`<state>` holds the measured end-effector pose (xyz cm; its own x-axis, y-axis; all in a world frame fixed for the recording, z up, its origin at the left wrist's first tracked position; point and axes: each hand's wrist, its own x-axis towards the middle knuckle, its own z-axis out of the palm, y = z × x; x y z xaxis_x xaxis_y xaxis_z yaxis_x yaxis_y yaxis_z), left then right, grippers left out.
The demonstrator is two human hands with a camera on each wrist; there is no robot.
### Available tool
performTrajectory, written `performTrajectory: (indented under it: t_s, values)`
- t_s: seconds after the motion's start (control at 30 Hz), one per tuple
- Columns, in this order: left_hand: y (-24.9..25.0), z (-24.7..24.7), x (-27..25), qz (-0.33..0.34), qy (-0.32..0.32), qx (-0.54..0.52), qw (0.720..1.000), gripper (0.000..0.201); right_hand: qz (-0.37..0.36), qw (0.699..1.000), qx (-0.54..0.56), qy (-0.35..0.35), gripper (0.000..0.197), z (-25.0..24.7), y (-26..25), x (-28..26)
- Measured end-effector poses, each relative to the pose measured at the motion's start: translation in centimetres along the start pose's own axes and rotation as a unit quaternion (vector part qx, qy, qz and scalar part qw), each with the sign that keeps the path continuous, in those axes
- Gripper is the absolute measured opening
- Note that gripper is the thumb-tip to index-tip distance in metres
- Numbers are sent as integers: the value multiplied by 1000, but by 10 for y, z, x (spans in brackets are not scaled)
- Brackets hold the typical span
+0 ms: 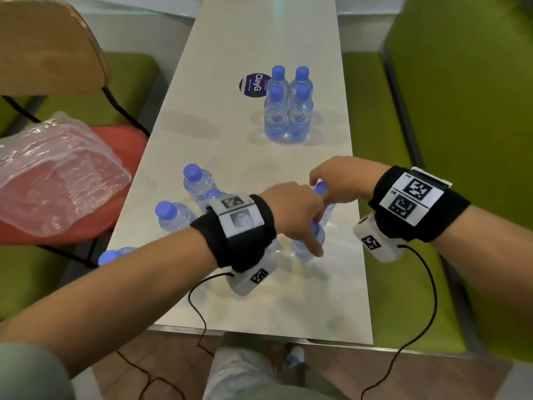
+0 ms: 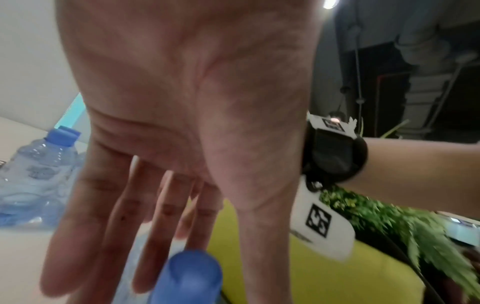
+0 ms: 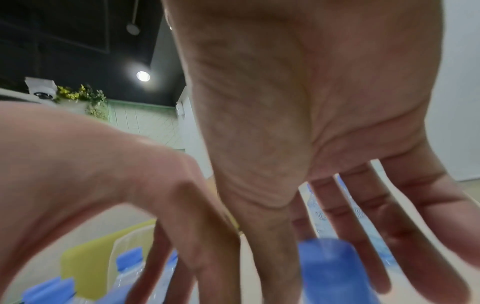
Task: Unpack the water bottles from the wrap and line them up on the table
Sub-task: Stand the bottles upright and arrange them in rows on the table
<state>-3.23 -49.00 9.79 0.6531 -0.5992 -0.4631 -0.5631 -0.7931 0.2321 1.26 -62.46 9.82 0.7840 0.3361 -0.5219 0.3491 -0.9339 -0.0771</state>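
Observation:
Four water bottles with blue caps stand grouped at the table's far middle. Several more bottles stand loose near the front left, one at the table's left edge. My left hand reaches down over a bottle; in the left wrist view its fingers are straight, with the blue cap between them and the thumb. My right hand hovers over another bottle's cap; its fingers spread around that cap. Neither hand plainly grips.
The crumpled clear plastic wrap lies on a red chair seat at the left. A round purple sticker is on the white table. A green bench runs along the right and a wooden chair back stands at the far left.

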Motion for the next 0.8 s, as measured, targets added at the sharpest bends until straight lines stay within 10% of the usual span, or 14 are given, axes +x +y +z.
performTrajectory:
  t_s: [0.17,0.8]
  values:
    - [2,15,3,-9,56,-7,998,23,26,999,0,23,31,12,3,2]
    - [-141,-70,57,-149,157,-90,972,27,34,983,63,168,22,-42,0,98]
